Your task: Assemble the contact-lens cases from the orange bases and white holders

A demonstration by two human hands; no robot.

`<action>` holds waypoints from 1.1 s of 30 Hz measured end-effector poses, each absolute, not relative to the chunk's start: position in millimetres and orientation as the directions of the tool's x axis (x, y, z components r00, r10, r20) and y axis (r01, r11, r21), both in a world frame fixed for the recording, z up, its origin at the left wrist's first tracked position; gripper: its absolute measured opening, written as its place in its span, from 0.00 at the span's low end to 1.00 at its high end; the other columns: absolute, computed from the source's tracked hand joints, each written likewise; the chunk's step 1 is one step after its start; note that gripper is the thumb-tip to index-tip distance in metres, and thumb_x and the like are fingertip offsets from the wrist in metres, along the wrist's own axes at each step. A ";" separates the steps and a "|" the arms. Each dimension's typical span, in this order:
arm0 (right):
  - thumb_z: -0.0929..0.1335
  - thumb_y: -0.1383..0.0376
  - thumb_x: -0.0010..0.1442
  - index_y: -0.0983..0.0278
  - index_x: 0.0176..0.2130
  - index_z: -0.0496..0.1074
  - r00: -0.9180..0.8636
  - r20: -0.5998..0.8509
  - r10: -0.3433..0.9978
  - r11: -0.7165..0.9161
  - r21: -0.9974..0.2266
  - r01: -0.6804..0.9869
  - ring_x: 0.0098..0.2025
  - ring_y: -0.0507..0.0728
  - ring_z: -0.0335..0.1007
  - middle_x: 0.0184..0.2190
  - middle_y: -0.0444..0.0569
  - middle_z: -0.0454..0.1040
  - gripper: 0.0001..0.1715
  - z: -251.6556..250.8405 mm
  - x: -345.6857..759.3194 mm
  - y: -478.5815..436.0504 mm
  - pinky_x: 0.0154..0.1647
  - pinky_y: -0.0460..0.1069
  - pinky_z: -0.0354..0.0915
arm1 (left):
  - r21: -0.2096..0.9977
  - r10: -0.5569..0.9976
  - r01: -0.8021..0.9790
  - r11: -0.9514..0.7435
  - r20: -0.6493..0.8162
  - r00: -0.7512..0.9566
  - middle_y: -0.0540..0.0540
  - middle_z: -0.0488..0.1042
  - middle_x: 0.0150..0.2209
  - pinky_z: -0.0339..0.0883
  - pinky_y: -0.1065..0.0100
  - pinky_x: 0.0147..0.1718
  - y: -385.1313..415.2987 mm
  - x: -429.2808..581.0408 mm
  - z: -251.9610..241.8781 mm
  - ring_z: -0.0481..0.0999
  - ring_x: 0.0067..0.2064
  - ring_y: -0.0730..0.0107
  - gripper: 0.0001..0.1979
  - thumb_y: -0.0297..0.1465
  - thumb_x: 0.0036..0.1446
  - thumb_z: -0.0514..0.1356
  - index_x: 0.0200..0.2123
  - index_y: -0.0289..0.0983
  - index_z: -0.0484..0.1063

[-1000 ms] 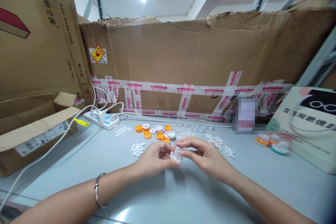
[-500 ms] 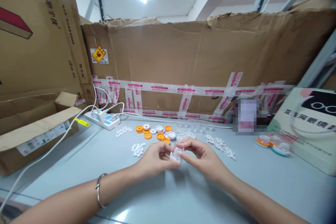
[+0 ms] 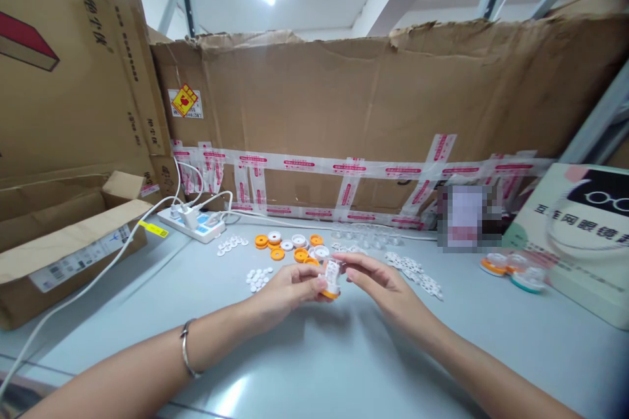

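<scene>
Above the table's middle, my left hand (image 3: pixel 289 289) grips a small round plastic case (image 3: pixel 331 291) between thumb and fingers. The case has an orange base, a white body and a white dotted insert (image 3: pixel 333 268) standing up at its top, tilted towards me. My right hand (image 3: pixel 376 278) is curled at the upper right edge of the case, index finger over the top and thumb at the side; the exact contact is blurred. Just behind the hands lie orange rings and caps (image 3: pixel 301 255) and white round caps (image 3: pixel 321 253).
Small white discs (image 3: pixel 258 279), white pegs (image 3: pixel 232 245), dotted white plates (image 3: pixel 415 273) and clear covers (image 3: pixel 373 236) lie in groups. Several cases (image 3: pixel 527 279) sit at right beside a pale box (image 3: pixel 580 242). A power strip (image 3: pixel 196 228) and an open carton (image 3: pixel 73 242) stand left.
The case has been tipped so its orange base and dotted insert now show. My right thumb has drawn back from its front, while my left hand keeps hold.
</scene>
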State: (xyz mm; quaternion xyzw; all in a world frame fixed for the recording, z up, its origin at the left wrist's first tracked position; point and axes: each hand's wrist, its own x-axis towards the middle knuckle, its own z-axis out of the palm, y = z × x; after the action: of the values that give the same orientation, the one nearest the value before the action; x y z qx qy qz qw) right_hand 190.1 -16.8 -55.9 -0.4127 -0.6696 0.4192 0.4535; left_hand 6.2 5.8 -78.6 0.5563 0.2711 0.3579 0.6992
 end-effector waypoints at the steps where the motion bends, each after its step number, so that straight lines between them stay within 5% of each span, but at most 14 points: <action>1: 0.65 0.54 0.53 0.57 0.42 0.72 -0.262 0.265 0.928 0.314 -0.935 0.167 0.49 0.58 0.66 0.45 0.48 0.73 0.18 -55.6 190.4 -17.1 0.52 0.56 0.61 | 0.964 0.792 -0.223 0.141 0.025 0.610 0.43 0.73 0.34 0.63 0.66 0.43 6.2 5.6 -79.2 0.72 0.38 0.69 0.16 0.38 0.47 0.64 0.35 0.31 0.73; 12: 0.69 0.52 0.48 0.60 0.47 0.70 -0.276 0.207 0.939 0.254 -0.956 0.146 0.46 0.59 0.69 0.44 0.50 0.74 0.27 -54.2 188.2 -17.8 0.49 0.57 0.65 | 0.980 0.735 -0.175 0.093 0.051 0.676 0.43 0.72 0.35 0.61 0.67 0.42 0.0 6.5 -75.1 0.70 0.37 0.70 0.16 0.37 0.48 0.63 0.38 0.32 0.73; 18: 0.66 0.59 0.53 0.60 0.40 0.71 -0.320 0.266 0.909 0.329 -0.930 0.163 0.39 0.57 0.71 0.40 0.49 0.74 0.14 -51.5 185.6 -24.3 0.41 0.53 0.69 | 0.984 0.699 -0.164 0.071 0.068 0.711 0.44 0.72 0.31 0.61 0.67 0.41 -0.5 5.8 -76.6 0.71 0.35 0.69 0.19 0.41 0.46 0.63 0.35 0.31 0.74; 28: 0.61 0.67 0.58 0.58 0.43 0.67 -0.461 0.576 0.675 0.702 -0.695 0.158 0.38 0.55 0.67 0.36 0.48 0.70 0.12 -57.9 188.8 -32.0 0.40 0.50 0.66 | 0.926 0.516 -0.220 0.307 0.032 0.856 0.42 0.73 0.30 0.63 0.71 0.36 -7.4 -0.5 -65.9 0.72 0.32 0.70 0.20 0.40 0.45 0.65 0.36 0.30 0.74; 33: 0.61 0.68 0.58 0.59 0.43 0.66 -0.491 0.618 0.613 0.781 -0.568 0.260 0.37 0.55 0.66 0.35 0.49 0.70 0.12 -57.3 194.2 -25.7 0.39 0.50 0.65 | 0.949 0.563 -0.229 0.218 0.069 0.824 0.43 0.73 0.30 0.63 0.71 0.35 -6.1 0.8 -65.9 0.71 0.32 0.71 0.19 0.41 0.47 0.63 0.36 0.31 0.74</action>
State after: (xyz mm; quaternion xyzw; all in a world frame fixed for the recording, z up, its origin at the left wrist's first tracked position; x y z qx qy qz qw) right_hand 194.2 -25.7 -57.3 -0.2603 -0.8389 0.2046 0.4319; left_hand 0.8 -6.1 -65.9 0.5696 0.1466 0.2581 0.7665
